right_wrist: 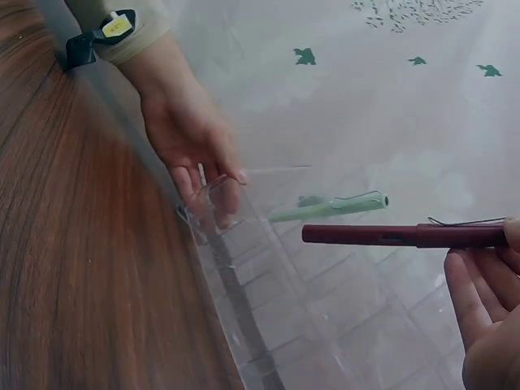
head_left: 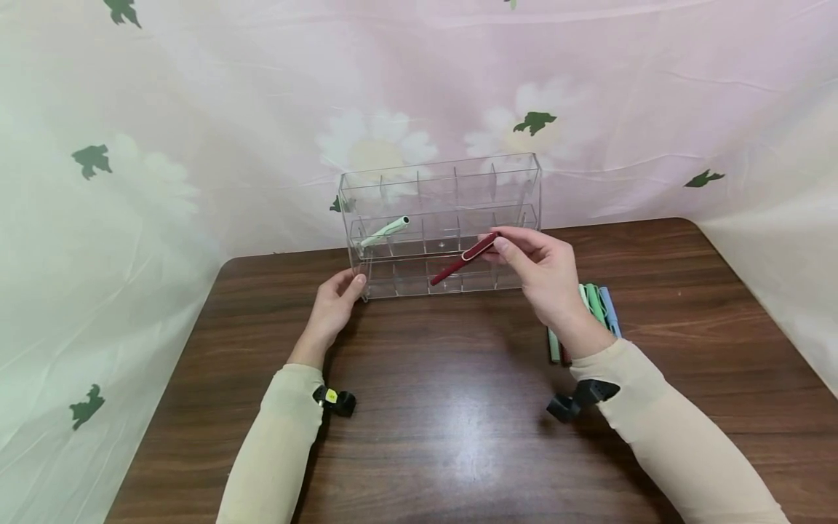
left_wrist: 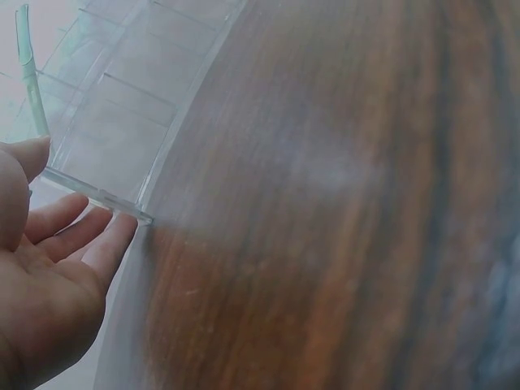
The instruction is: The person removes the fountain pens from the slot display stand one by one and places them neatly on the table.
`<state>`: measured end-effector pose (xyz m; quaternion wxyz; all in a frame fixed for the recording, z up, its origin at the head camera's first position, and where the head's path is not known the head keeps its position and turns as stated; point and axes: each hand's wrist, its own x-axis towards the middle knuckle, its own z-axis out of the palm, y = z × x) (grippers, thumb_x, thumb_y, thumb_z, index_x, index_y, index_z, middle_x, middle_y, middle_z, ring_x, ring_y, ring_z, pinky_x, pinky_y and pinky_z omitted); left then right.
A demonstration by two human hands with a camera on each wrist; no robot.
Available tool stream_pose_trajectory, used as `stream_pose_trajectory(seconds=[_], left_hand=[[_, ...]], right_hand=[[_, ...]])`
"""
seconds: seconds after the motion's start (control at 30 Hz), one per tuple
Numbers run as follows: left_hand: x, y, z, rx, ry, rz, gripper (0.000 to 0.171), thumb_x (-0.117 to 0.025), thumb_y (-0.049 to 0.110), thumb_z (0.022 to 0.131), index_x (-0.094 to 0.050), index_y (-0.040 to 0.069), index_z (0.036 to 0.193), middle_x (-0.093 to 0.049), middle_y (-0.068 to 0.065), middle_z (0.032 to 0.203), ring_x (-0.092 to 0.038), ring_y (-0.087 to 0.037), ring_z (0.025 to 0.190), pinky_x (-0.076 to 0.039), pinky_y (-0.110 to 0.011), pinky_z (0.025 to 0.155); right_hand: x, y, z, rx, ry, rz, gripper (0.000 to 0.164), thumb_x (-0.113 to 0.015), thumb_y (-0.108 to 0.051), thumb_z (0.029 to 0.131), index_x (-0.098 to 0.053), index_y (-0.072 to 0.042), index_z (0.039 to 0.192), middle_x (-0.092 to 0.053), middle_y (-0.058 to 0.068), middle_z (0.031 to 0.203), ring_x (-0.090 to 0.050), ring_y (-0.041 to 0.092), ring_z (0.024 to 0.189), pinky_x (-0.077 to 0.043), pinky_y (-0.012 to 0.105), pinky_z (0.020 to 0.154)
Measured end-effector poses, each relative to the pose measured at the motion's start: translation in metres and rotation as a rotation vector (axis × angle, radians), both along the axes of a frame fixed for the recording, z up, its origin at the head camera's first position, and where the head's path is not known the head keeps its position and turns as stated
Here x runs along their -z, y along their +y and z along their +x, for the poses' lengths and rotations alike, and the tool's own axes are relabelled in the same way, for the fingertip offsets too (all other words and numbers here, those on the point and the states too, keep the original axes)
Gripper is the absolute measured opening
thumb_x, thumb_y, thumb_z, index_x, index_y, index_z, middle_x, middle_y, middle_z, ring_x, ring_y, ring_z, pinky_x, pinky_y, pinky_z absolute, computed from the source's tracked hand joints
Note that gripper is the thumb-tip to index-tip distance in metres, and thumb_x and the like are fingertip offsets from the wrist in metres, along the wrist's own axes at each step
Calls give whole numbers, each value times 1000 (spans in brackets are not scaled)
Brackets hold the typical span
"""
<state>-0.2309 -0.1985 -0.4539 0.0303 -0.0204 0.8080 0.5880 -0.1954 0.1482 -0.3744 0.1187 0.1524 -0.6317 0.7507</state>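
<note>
A clear compartment rack (head_left: 440,247) stands at the back of the table. My left hand (head_left: 334,306) holds its left end, thumb at the front edge and fingers around the side. In my right hand (head_left: 547,273) I pinch a dark red pen (head_left: 461,260) by its clip end, its other end slanting down to the left before the rack. In the right wrist view the red pen (right_wrist: 366,236) is apart from the rack's dividers. A mint green pen (head_left: 385,231) leans in the leftmost part of the rack.
Several pens, among them a green pen (head_left: 595,303) and a blue pen (head_left: 609,311), lie on the brown wooden table (head_left: 419,407), partly hidden under my right wrist. Behind the rack hangs a flowered cloth (head_left: 262,131).
</note>
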Motion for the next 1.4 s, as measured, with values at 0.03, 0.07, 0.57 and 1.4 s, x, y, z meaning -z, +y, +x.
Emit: stream_pose_trajectory(seconds=[0.03,0.07,0.57,1.4], left_hand=[[0,0,0,-1,1,0,52,-60,30,113,-55,-2,153,-64,-26,144,-62,-39,133,-49,-49,115],[0,0,0,-2,3,1,51,-60,30,113,-55,-2,153,-64,-26,144,-62,-39,133,-49,-49,115],[1,-1,-1,13,7,-17,56,-59,35,113,-52,-2,156,-61,-26,148,-61,-40,137,-48,-52,118],[3,-2,-2,14,7,-9,54,-58,32,114,-53,-3,155,-60,-27,151,-59,-40,140,-47,-53,121]], right_hand=[[-1,2,1,7,0,-9,24,-69,-1,104,-74,9,125,-84,-2,107,-82,14,92,-65,32,94],[-1,4,1,15,-1,-11,22,-70,-2,104,-76,6,124,-84,-1,107,-82,14,91,-66,31,93],[-7,40,11,138,25,-107,26,-71,-2,103,-73,15,122,-84,6,101,-81,15,85,-67,29,85],[11,113,21,337,-46,-140,32,-78,-5,97,-73,14,123,-83,8,99,-79,16,83,-66,22,81]])
